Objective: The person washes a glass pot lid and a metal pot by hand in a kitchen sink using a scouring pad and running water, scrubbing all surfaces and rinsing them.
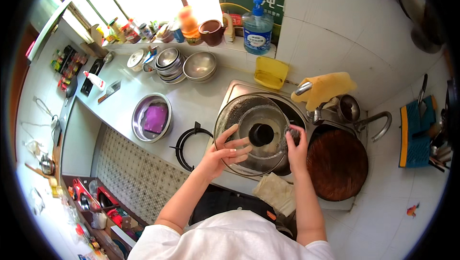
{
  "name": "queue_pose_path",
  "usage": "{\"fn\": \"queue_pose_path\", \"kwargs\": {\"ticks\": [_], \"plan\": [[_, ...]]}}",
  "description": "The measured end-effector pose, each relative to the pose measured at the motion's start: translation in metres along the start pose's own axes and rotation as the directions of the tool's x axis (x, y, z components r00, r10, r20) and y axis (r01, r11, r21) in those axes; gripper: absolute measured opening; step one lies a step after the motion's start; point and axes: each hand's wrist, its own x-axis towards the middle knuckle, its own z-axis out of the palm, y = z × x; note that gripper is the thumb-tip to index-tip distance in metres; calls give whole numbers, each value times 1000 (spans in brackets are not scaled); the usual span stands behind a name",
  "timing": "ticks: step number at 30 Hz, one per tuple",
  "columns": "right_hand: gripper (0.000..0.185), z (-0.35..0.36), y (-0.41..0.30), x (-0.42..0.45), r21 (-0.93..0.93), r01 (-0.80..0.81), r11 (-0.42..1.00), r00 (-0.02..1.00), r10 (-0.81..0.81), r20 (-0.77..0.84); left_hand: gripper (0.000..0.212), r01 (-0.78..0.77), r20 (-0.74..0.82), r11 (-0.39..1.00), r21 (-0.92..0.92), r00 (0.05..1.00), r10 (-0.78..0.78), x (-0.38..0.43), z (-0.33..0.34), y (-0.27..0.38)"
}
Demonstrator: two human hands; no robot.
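A round glass pot lid (233,116) with a black knob (261,135) is held over the left basin of a steel sink. My left hand (224,154) grips the lid's near left rim, with several fingers seen spread through or over the glass. At the right rim my right hand (297,145) pinches a grey mesh-like scrubber (293,134) against the lid. Whitish suds or drops mark the glass. Below the lid, a folded beige cloth (276,192) hangs at the sink's front edge.
A brown round board (337,164) covers the right basin near a faucet (381,116). Left stand a steel basin (152,96) with a purple cloth (156,118) and a black ring stand (178,148). Behind are steel bowls (200,66), a yellow dish (271,73) and a blue pump bottle (257,30).
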Motion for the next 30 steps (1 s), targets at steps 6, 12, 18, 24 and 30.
{"fn": "queue_pose_path", "kwargs": {"ticks": [6,12,18,24,30], "plan": [[20,0,-5,30,-216,249,944,968,-247,38,68,58,-10,994,98,998,-57,3,-3,3],[17,24,-67,65,-79,247,966,920,-209,332,72,85,12,969,232,996,-90,1,14,11],[21,87,-108,30,76,575,814,552,-455,698,78,135,-1,970,200,991,-137,10,-4,-3],[14,99,-106,31,99,569,816,546,-466,696,65,167,-51,982,91,985,-163,12,-11,-3],[17,100,-93,67,-196,521,830,726,-310,614,63,181,32,975,129,982,-187,16,-10,6]]}}
